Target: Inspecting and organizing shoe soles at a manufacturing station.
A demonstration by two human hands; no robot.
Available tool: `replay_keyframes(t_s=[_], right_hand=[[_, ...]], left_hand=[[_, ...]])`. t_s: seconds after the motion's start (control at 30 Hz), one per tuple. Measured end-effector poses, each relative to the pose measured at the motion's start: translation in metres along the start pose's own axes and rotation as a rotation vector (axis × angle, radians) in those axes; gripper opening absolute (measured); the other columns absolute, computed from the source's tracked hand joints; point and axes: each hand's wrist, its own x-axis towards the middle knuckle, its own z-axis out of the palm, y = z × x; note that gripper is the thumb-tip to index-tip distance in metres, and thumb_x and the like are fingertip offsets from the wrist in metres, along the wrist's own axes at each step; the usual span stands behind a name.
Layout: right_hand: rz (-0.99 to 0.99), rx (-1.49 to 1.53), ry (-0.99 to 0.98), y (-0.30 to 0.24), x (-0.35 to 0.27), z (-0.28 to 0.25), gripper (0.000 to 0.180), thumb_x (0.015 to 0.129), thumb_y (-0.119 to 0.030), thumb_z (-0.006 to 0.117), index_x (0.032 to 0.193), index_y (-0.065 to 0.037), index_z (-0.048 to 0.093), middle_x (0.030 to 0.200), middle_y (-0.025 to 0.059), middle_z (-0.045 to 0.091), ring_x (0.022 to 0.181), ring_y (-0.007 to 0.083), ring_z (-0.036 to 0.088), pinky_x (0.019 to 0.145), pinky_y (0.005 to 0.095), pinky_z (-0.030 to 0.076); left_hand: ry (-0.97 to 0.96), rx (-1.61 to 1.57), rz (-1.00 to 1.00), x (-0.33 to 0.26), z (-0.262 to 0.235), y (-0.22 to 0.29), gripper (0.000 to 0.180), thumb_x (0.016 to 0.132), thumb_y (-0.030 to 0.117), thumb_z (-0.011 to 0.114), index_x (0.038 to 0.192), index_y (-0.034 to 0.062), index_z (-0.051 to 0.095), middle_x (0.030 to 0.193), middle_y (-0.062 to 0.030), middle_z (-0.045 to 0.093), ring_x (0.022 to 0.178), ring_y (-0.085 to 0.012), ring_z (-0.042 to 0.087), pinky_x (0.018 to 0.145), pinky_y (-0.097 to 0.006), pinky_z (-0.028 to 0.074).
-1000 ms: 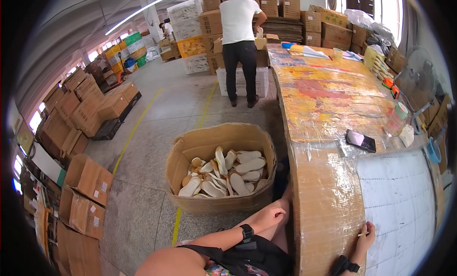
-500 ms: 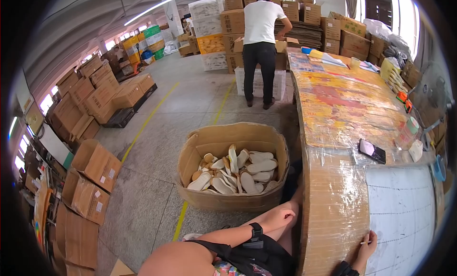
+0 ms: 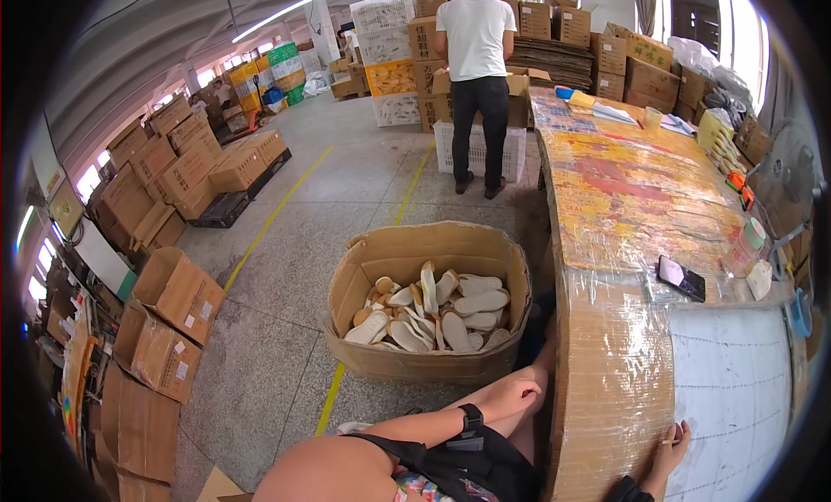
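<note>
My left hand (image 3: 517, 395) rests on my bare leg, its fingers curled in and nothing visible in them. A black band with a dark device (image 3: 471, 420) is strapped round that wrist. At the table's near right, my right hand (image 3: 671, 453) lies at the edge of a pale lined sheet (image 3: 727, 385), with a thin white stick (image 3: 670, 441) pinched between its fingers. Ahead of my legs stands an open cardboard box (image 3: 424, 368) partly filled with pale shoe soles or slippers (image 3: 481, 303). Neither hand touches the box.
On the long wrapped table (image 3: 610, 372) lie a phone (image 3: 681, 278), a jar (image 3: 744, 247) and papers (image 3: 615, 113). A person in a white T-shirt (image 3: 474, 39) stands beyond the box by a white crate (image 3: 457, 151). Open cartons (image 3: 154, 350) line the left side.
The person in the white T-shirt has straightened up and drawn the right arm in. My view has shifted slightly; my left hand stays put, and my right fingers have spread a little around the stick.
</note>
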Motion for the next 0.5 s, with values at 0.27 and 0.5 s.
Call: replay_keyframes(t_s=[0.27, 0.5], right_hand=[[-0.105, -0.172, -0.051, -0.009, -0.003, -0.003, 0.015, 0.081, -0.011, 0.055, 0.088, 0.002, 0.055, 0.07, 0.0034, 0.051, 0.064, 0.0109, 0.044, 0.06, 0.0227, 0.039], [-0.063, -0.086, -0.086, -0.015, -0.006, 0.0, 0.014, 0.081, -0.007, 0.054, 0.092, 0.002, 0.053, 0.072, 0.002, 0.051, 0.065, 0.0088, 0.043, 0.06, 0.0211, 0.039]], left_hand=[[0.014, 0.061, 0.028, 0.001, -0.002, 0.004, 0.013, 0.075, 0.011, 0.053, 0.084, 0.0039, 0.059, 0.076, -0.0101, 0.059, 0.067, -0.0235, 0.056, 0.059, -0.03, 0.043], [0.0, 0.075, -0.025, 0.002, -0.002, 0.001, 0.013, 0.074, 0.013, 0.054, 0.083, 0.005, 0.06, 0.075, -0.0104, 0.06, 0.066, -0.0243, 0.056, 0.058, -0.03, 0.043]])
